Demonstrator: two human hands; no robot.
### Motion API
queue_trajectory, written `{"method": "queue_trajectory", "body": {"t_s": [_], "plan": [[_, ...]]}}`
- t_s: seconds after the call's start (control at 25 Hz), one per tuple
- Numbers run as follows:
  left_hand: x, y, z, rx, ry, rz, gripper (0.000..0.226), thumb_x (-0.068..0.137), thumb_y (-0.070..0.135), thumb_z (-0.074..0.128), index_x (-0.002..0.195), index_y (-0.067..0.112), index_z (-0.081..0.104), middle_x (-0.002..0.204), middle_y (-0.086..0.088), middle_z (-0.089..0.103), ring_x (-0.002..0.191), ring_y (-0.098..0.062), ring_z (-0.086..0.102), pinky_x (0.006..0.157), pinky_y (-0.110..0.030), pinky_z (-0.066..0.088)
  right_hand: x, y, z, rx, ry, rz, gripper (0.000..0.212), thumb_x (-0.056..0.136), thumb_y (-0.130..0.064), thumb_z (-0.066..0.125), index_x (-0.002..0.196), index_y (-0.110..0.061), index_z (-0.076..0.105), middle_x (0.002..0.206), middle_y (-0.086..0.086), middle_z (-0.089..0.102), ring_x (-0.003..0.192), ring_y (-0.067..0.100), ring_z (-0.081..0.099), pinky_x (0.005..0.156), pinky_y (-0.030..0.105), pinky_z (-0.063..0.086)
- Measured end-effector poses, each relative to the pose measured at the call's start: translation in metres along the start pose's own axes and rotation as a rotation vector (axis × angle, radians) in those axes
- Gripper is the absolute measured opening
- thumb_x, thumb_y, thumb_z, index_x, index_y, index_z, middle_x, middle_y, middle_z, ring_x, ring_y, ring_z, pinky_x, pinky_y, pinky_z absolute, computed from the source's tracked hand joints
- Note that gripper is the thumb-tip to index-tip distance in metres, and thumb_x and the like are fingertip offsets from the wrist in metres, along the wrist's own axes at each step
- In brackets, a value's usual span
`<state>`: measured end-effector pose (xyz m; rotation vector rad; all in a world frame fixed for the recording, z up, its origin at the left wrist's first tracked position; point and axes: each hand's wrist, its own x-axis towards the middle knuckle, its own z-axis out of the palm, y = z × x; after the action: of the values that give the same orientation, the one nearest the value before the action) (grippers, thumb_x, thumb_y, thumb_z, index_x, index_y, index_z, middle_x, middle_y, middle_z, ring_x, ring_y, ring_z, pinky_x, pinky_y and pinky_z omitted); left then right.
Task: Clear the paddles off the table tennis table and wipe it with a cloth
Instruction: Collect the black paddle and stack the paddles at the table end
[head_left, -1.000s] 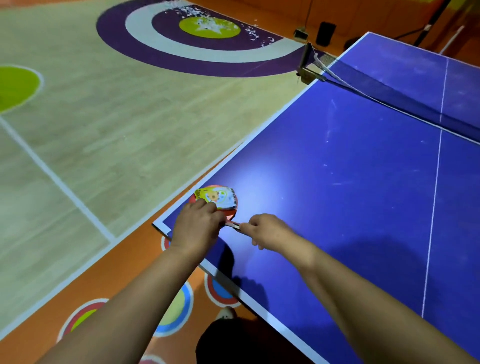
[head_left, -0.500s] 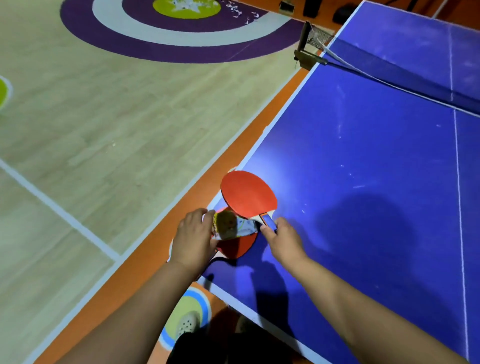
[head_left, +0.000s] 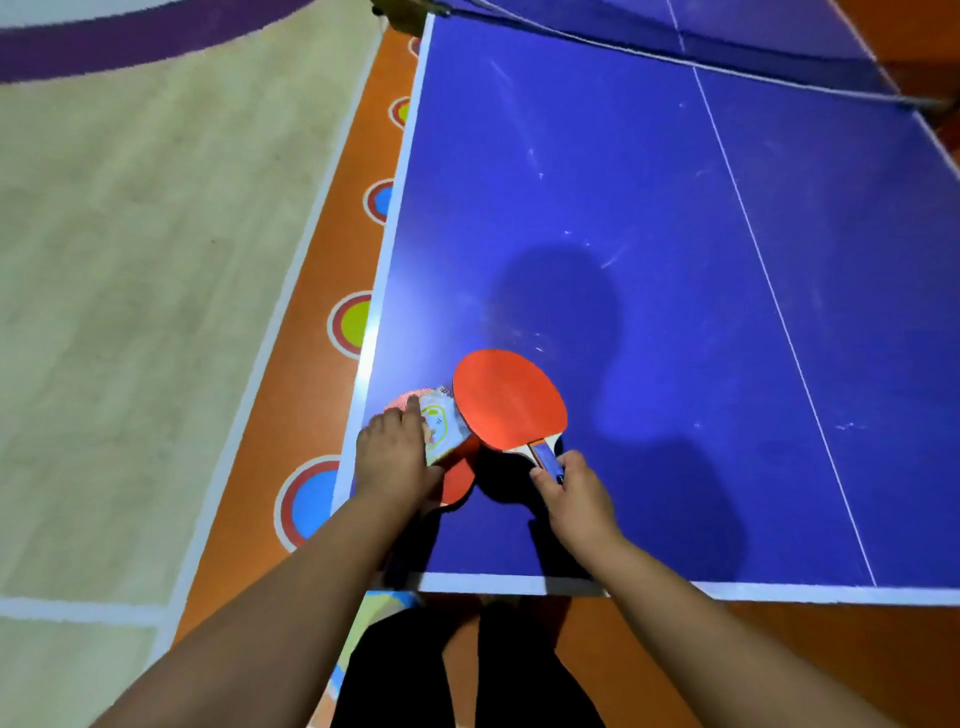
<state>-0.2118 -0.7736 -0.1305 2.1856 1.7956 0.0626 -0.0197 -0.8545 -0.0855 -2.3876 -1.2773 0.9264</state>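
right hand (head_left: 576, 499) grips paddle (head_left: 506, 400); left hand (head_left: 395, 457) holds packet (head_left: 441, 426).

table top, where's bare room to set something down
Bare: blue table tennis table from net to red round paddle, both sides of white centre line. Crowded: near left corner, left hand holding white packet, right hand gripping that paddle.

Pale wood sports floor (head_left: 130, 260) with white lines. An orange border strip (head_left: 291, 415) carries coloured circles (head_left: 353, 325). A purple arc (head_left: 104, 52) curves at top left.
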Motion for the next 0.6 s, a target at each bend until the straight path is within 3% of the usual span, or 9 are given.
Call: {"method": "queue_trajectory", "body": {"t_s": [0.16,0.32,0.6], "plan": [[-0.007,-0.021,-0.011,-0.019,0.033,-0.015,0.079,0.052,0.03,0.078,0.12,-0.001,0.052,0.098,-0.019,0.057,0.09,-0.038,0.053,0.073,-0.04,0.041,-0.027,-0.004,0.028,0.057,0.049,0.075,0.026,0.097,-0.035,0.052,0.091,-0.011,0.041,0.077,0.002,0.05,0.073,0.028,0.048,0.053,0.034,0.028],[-0.015,-0.063,-0.024,-0.145,0.138,-0.158,0.07,0.057,0.029,0.074,0.116,-0.001,0.05,0.1,-0.021,0.051,0.095,-0.039,0.046,0.074,-0.044,0.04,-0.038,-0.021,0.06,0.085,0.038,0.062,0.024,0.095,-0.036,0.053,0.095,-0.015,0.041,0.089,0.008,0.056,0.082,0.031,0.053,0.063,0.035,0.034],[-0.026,-0.095,-0.03,-0.192,0.26,-0.297,0.067,0.061,0.023,0.076,0.116,-0.002,0.049,0.101,-0.023,0.05,0.099,-0.042,0.045,0.077,-0.05,0.042,-0.044,-0.042,0.109,0.107,-0.02,0.058,0.028,0.097,-0.033,0.052,0.108,-0.009,0.045,0.105,0.011,0.057,0.098,0.033,0.054,0.066,0.033,0.031]]}}
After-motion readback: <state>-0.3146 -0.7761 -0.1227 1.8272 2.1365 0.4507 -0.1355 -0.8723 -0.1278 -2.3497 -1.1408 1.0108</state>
